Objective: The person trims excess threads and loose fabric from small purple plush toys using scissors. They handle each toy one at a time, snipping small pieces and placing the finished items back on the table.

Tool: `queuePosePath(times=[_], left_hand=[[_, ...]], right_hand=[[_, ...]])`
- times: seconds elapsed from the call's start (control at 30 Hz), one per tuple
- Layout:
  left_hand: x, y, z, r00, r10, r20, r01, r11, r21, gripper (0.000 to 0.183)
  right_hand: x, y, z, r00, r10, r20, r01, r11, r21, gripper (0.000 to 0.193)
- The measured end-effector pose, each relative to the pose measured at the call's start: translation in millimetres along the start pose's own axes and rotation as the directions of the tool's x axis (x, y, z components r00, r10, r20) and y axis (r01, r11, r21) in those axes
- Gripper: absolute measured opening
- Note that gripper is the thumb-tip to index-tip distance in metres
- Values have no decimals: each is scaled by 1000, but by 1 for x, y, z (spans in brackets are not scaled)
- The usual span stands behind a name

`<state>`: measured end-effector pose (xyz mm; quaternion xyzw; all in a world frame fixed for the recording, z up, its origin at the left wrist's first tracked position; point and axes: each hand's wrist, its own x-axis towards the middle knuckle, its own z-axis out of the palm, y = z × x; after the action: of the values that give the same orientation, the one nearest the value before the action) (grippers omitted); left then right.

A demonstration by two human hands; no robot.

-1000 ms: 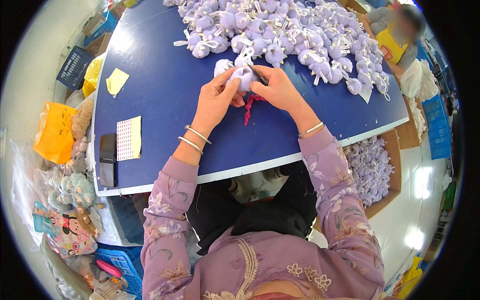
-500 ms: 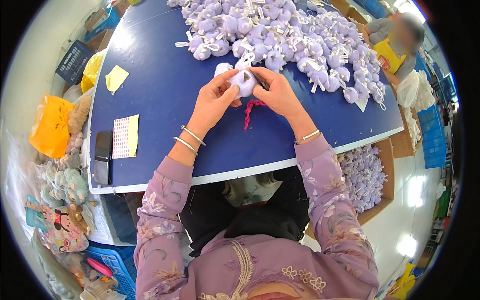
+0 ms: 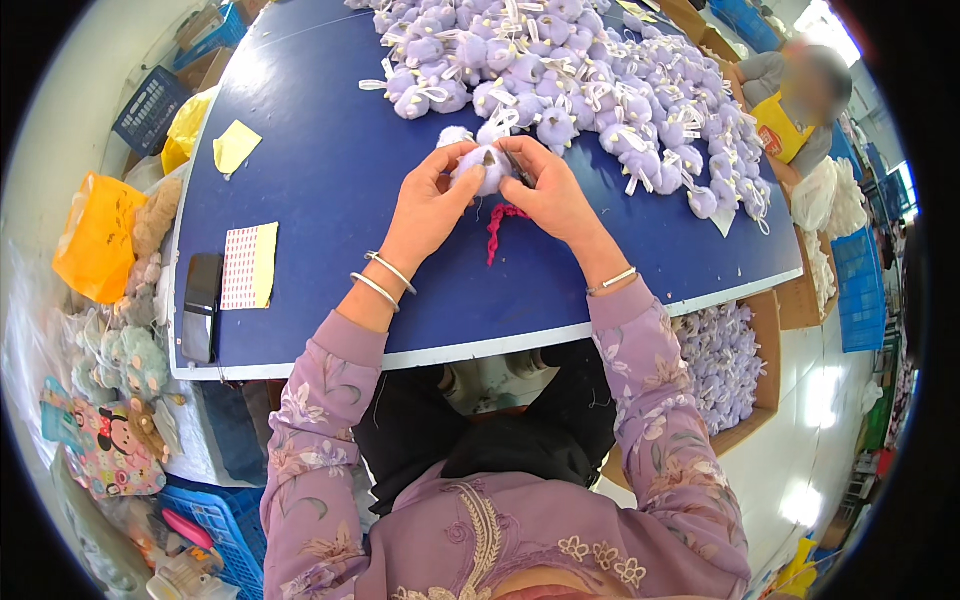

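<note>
My left hand (image 3: 430, 203) is closed on a small lavender plush toy (image 3: 483, 176), thumb in front of it and fingers behind. A dark spot shows on the toy's upper face, and a white loop (image 3: 497, 124) rises behind it. My right hand (image 3: 552, 192) pinches a slim dark tool (image 3: 519, 170) against the toy's right side. Whether this is snips or tweezers is hidden by the fingers. Just below the toy, a crinkled magenta strip (image 3: 493, 238) lies on the blue table (image 3: 370, 190).
Beyond my hands spreads a large heap of lavender plush toys (image 3: 540, 75) with white loops. A phone (image 3: 203, 305), a sticker sheet (image 3: 242, 267) and yellow paper (image 3: 236, 147) lie at left. Under the right edge stands a carton (image 3: 768, 365) of plush. A co-worker (image 3: 800, 110) sits far right.
My hands stay at the same spot with the plush toy and tool. The toy is turned slightly, and the whole view has shifted a little.
</note>
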<state>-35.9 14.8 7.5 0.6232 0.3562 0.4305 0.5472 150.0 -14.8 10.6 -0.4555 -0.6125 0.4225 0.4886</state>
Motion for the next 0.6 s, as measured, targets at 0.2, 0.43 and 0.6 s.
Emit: queuePosePath(times=[0.2, 0.43, 0.6], left_hand=[[-4, 1, 4, 942, 325, -86, -277, 894, 352, 27], [-9, 6, 4, 927, 371, -49, -306, 827, 472, 14], [-7, -1, -2, 930, 367, -15, -307, 798, 519, 16]], right_hand=[[2, 0, 4, 993, 117, -22, -118, 993, -28, 41], [2, -2, 6, 988, 154, -5, -154, 988, -12, 40], [2, 1, 7, 987, 150, 56, -147, 988, -54, 37]])
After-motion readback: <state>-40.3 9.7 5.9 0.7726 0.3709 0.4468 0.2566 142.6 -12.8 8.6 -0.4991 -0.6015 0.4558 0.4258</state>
